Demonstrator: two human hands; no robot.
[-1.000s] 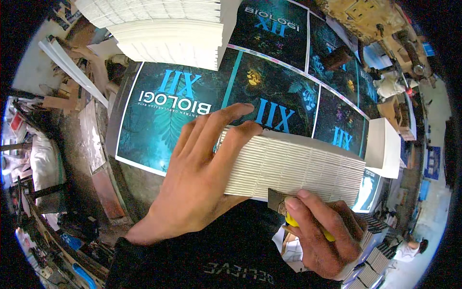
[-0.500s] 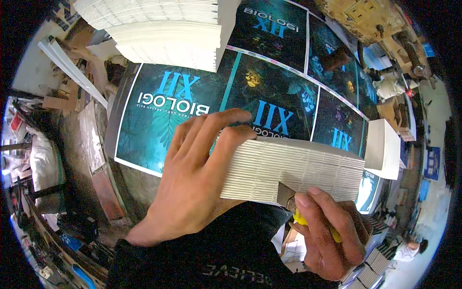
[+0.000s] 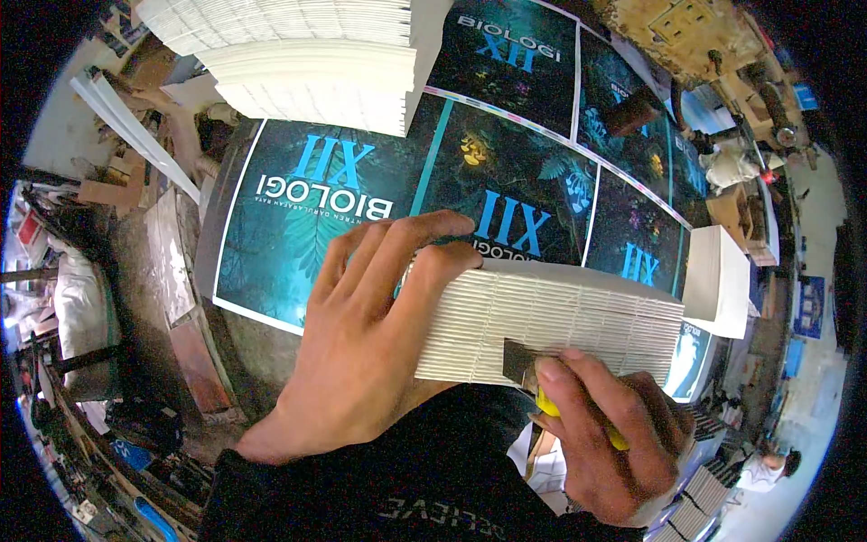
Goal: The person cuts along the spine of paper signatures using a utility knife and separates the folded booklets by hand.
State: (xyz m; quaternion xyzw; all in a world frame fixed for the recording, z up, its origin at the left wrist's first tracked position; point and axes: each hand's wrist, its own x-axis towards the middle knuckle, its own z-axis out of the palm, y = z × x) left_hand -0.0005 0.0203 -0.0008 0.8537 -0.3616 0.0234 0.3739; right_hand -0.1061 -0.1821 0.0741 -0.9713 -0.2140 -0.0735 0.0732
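Observation:
A stack of unbound book blocks (image 3: 587,312) stands on the printed cover sheets with its ridged, folded spine side facing me. My left hand (image 3: 366,316) clamps the left end of this stack, fingers over the top edge and thumb hidden behind or below. In my right hand (image 3: 619,443) is a yellow-handled utility knife (image 3: 547,402), gripped between thumb and fingers. Its broad dark blade lies against the lower part of the spines, left of the stack's middle. Large teal-and-black cover sheets (image 3: 271,244) spread beneath and beyond the stack.
A tall pile of white book blocks (image 3: 316,81) rises at the far left of the sheets. A smaller white block (image 3: 718,280) sits to the right. More stacked blocks (image 3: 704,497) are low at right, near another person (image 3: 766,470). A dark brown block (image 3: 629,111) rests on the far sheets.
My right hand has shifted slightly left with the utility knife, its blade moving left along the spines. The left hand keeps its hold on the stack.

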